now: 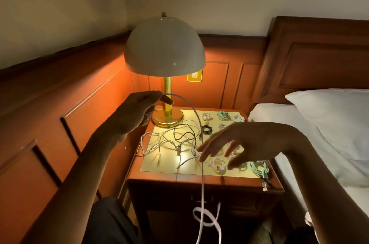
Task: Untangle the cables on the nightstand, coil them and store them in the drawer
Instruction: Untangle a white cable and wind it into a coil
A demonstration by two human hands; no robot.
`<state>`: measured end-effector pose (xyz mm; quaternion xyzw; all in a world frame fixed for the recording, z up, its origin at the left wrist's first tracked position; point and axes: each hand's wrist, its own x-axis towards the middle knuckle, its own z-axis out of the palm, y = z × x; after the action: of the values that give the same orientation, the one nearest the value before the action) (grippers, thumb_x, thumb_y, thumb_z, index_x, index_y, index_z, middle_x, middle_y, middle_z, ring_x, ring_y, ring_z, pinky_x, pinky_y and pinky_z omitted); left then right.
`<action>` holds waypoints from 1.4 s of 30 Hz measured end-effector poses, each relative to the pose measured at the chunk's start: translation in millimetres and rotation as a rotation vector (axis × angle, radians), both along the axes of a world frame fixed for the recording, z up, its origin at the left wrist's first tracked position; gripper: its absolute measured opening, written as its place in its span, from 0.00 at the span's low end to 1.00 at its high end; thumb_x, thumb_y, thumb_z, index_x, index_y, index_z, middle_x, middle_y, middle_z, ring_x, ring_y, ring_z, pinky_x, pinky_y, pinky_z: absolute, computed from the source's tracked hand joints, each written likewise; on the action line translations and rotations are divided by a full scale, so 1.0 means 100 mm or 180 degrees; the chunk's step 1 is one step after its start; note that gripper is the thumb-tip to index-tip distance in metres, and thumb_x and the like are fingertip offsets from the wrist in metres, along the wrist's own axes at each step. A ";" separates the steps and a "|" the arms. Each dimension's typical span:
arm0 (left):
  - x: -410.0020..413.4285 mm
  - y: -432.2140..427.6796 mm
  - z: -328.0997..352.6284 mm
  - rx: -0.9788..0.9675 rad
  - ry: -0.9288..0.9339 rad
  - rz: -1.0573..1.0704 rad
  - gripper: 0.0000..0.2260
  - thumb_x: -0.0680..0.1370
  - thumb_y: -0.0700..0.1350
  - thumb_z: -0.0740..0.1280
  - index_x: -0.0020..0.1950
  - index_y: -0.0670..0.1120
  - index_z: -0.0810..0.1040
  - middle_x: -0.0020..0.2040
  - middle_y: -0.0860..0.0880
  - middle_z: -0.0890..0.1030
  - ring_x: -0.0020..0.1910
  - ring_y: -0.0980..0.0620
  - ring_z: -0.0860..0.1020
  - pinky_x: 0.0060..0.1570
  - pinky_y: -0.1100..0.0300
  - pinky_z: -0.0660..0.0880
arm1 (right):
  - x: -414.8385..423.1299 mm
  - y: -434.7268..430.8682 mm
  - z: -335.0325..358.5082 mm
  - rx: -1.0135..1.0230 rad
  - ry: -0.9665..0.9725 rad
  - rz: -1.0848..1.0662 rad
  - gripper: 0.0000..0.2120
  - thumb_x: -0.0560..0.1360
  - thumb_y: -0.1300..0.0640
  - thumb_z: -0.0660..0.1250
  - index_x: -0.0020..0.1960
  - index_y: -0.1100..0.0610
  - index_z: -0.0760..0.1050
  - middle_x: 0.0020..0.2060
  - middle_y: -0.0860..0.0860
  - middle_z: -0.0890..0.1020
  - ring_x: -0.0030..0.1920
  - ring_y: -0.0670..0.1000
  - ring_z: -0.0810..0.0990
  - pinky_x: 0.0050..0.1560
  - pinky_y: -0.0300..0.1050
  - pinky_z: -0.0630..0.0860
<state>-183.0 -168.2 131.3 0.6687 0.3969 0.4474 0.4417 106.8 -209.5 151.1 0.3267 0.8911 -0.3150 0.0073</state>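
Observation:
My left hand (139, 110) is raised beside the lamp stem and pinches one end of a long white cable (202, 164). That cable arcs over the nightstand (199, 182) and hangs past its front edge, looping near the floor. My right hand (225, 144) hovers over the top with fingers spread, holding nothing, its fingertips close to the hanging cable. A tangle of white and dark cables (175, 140) lies on the left half of the top. Several coiled cables lie on the right half, among them a mint one (259, 168) and a black one (206, 130).
A brass lamp (165, 60) with a white dome shade stands at the nightstand's back left. Wood-panelled wall runs along the left and back. A bed with a white pillow (335, 124) borders the right side. The drawer front (201, 200) below the top is shut.

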 end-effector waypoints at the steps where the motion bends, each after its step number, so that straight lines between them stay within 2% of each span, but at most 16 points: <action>1: 0.02 -0.07 0.02 0.0074 0.0009 -0.0160 0.16 0.84 0.50 0.58 0.53 0.46 0.84 0.34 0.44 0.56 0.30 0.47 0.53 0.28 0.59 0.53 | -0.04 -0.03 0.00 0.0250 0.0512 -0.0275 0.18 0.73 0.60 0.75 0.61 0.50 0.81 0.62 0.40 0.80 0.56 0.45 0.82 0.52 0.45 0.82; 3: 0.12 -0.25 0.09 0.0081 -0.0004 -0.0338 0.16 0.83 0.50 0.58 0.51 0.48 0.85 0.31 0.45 0.57 0.28 0.51 0.55 0.26 0.61 0.55 | -0.13 -0.07 -0.03 0.0727 0.1465 -0.1181 0.13 0.73 0.50 0.73 0.56 0.52 0.82 0.53 0.42 0.84 0.47 0.47 0.84 0.44 0.46 0.84; 5: 0.26 -0.39 0.07 0.0155 0.0116 -0.0507 0.16 0.82 0.52 0.58 0.50 0.51 0.86 0.32 0.40 0.55 0.28 0.49 0.54 0.28 0.59 0.55 | -0.22 -0.07 -0.10 0.0881 0.1734 -0.1717 0.17 0.74 0.42 0.67 0.61 0.45 0.79 0.51 0.42 0.83 0.48 0.45 0.83 0.45 0.45 0.83; 8: 0.38 -0.52 0.01 0.0089 0.0219 -0.0487 0.16 0.80 0.54 0.58 0.50 0.54 0.86 0.30 0.42 0.56 0.28 0.51 0.55 0.28 0.59 0.55 | -0.30 -0.10 -0.23 0.0300 0.1714 -0.1395 0.13 0.79 0.49 0.64 0.59 0.53 0.80 0.51 0.48 0.85 0.51 0.49 0.84 0.51 0.47 0.81; 13: 0.34 -0.60 -0.09 -0.0453 -0.0032 -0.0552 0.17 0.81 0.51 0.58 0.47 0.48 0.85 0.31 0.52 0.70 0.28 0.56 0.67 0.28 0.64 0.64 | -0.28 -0.15 -0.26 0.0208 0.2754 -0.1793 0.08 0.80 0.60 0.65 0.54 0.61 0.82 0.40 0.62 0.84 0.41 0.57 0.85 0.49 0.46 0.80; 16: 0.32 -0.67 -0.08 -0.0741 0.0063 -0.1061 0.15 0.80 0.49 0.60 0.52 0.42 0.83 0.38 0.48 0.82 0.36 0.52 0.80 0.35 0.63 0.77 | -0.31 -0.15 -0.26 0.0454 0.2962 -0.2095 0.07 0.79 0.60 0.67 0.52 0.57 0.84 0.38 0.61 0.82 0.35 0.53 0.81 0.40 0.45 0.80; 20: 0.43 -0.70 -0.09 -0.1168 -0.0131 -0.1470 0.12 0.77 0.45 0.62 0.56 0.42 0.81 0.46 0.46 0.86 0.43 0.51 0.85 0.41 0.63 0.81 | -0.43 -0.15 -0.34 0.0461 0.3284 -0.2488 0.06 0.78 0.58 0.70 0.48 0.51 0.86 0.37 0.56 0.82 0.27 0.53 0.75 0.30 0.43 0.73; 23: 0.50 -0.70 -0.14 -0.1463 -0.0666 -0.1529 0.12 0.77 0.42 0.62 0.53 0.44 0.85 0.49 0.44 0.86 0.47 0.50 0.85 0.42 0.63 0.82 | -0.45 -0.12 -0.43 0.0450 0.3524 -0.2800 0.07 0.78 0.57 0.70 0.47 0.49 0.86 0.34 0.52 0.80 0.25 0.49 0.68 0.26 0.40 0.66; 26: 0.59 -0.59 -0.20 -0.1370 -0.1811 -0.1197 0.14 0.77 0.41 0.61 0.49 0.45 0.88 0.52 0.43 0.86 0.51 0.49 0.85 0.45 0.61 0.82 | -0.46 -0.14 -0.62 0.0463 0.3338 -0.2919 0.07 0.79 0.53 0.68 0.47 0.45 0.85 0.29 0.46 0.76 0.25 0.43 0.67 0.27 0.40 0.64; 29: 0.76 -0.33 -0.32 -0.1198 -0.2761 -0.0835 0.14 0.78 0.41 0.61 0.58 0.40 0.82 0.57 0.42 0.84 0.58 0.47 0.83 0.51 0.59 0.81 | -0.60 -0.26 -0.84 0.0676 0.2723 -0.2662 0.10 0.81 0.50 0.65 0.52 0.48 0.85 0.26 0.44 0.76 0.25 0.41 0.71 0.30 0.34 0.65; 31: 0.88 -0.18 -0.48 -0.0813 -0.2554 -0.0432 0.13 0.81 0.41 0.61 0.63 0.40 0.78 0.59 0.43 0.83 0.61 0.46 0.81 0.56 0.58 0.80 | -0.67 -0.35 -0.94 0.0878 0.2302 -0.2546 0.11 0.82 0.52 0.63 0.54 0.52 0.84 0.25 0.40 0.76 0.26 0.40 0.74 0.32 0.30 0.66; 32: 0.91 -0.12 -0.57 -0.0321 -0.2044 -0.0074 0.12 0.83 0.40 0.60 0.63 0.40 0.78 0.59 0.44 0.84 0.61 0.47 0.81 0.57 0.58 0.79 | -0.68 -0.39 -0.96 0.1019 0.2029 -0.2493 0.11 0.82 0.53 0.64 0.54 0.53 0.84 0.26 0.38 0.76 0.28 0.39 0.75 0.33 0.29 0.67; 34: 0.86 -0.02 -0.76 0.1317 -0.0318 0.0681 0.12 0.85 0.40 0.59 0.64 0.41 0.78 0.57 0.46 0.84 0.58 0.53 0.82 0.56 0.60 0.80 | -0.61 -0.46 -0.90 0.1322 0.1449 -0.2342 0.10 0.81 0.51 0.65 0.55 0.52 0.84 0.31 0.38 0.79 0.32 0.37 0.77 0.36 0.28 0.68; 36: 0.77 0.03 -0.87 0.2191 0.0921 0.0569 0.11 0.85 0.40 0.59 0.63 0.41 0.79 0.53 0.48 0.85 0.53 0.59 0.83 0.51 0.60 0.81 | -0.47 -0.48 -0.74 0.1584 0.1151 -0.2292 0.09 0.80 0.50 0.66 0.55 0.49 0.84 0.39 0.42 0.85 0.35 0.38 0.80 0.41 0.28 0.70; 39: 0.71 -0.09 -0.87 0.0919 0.0517 -0.0782 0.13 0.84 0.41 0.58 0.55 0.37 0.81 0.41 0.51 0.82 0.41 0.54 0.80 0.45 0.59 0.76 | -0.20 -0.36 -0.46 0.1912 0.1246 -0.2425 0.06 0.78 0.51 0.70 0.49 0.47 0.86 0.42 0.43 0.87 0.38 0.41 0.82 0.45 0.36 0.76; 42: 0.63 -0.24 -0.76 -0.0288 -0.0456 -0.2009 0.13 0.82 0.43 0.60 0.53 0.38 0.82 0.37 0.47 0.79 0.37 0.51 0.76 0.42 0.58 0.73 | -0.04 -0.25 -0.33 0.1150 0.1898 -0.2362 0.05 0.76 0.52 0.72 0.47 0.49 0.87 0.34 0.43 0.85 0.34 0.42 0.81 0.39 0.33 0.76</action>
<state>-120.1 -191.9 55.1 0.7053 0.1574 0.3162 0.6146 103.0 -234.5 117.7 0.5130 0.7186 -0.2168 -0.4164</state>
